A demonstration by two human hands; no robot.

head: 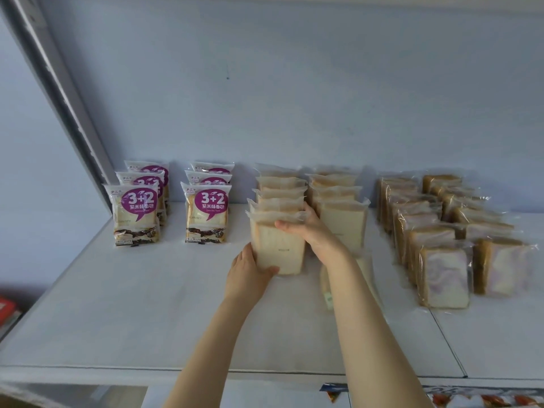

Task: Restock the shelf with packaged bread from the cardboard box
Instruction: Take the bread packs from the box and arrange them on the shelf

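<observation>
- Your left hand (250, 272) grips the lower left corner of the front bread pack (282, 251), with the thumb lying across its near face and the fingers wrapped round its left edge.
- Your right hand (309, 231) holds the same pack near its top, fingers curled across the front just below the sealed flap.
- That pack stands upright on the white shelf (147, 304), at the near end of the left row of plain bread (279, 189), which runs back toward the wall (the pack sits right against the one behind it).
- Just to the right stands a second row of plain bread (338, 201), also upright.
- A flat pack (328, 290) lies on the shelf under your right forearm, mostly hidden by it.
- At the left, well apart from your hands, the purple "3+2" packs (135, 213) stand in two short rows.
- At the right, the marbled bread packs (441, 260) in clear wrap fill two longer rows, brown crusts showing.
</observation>
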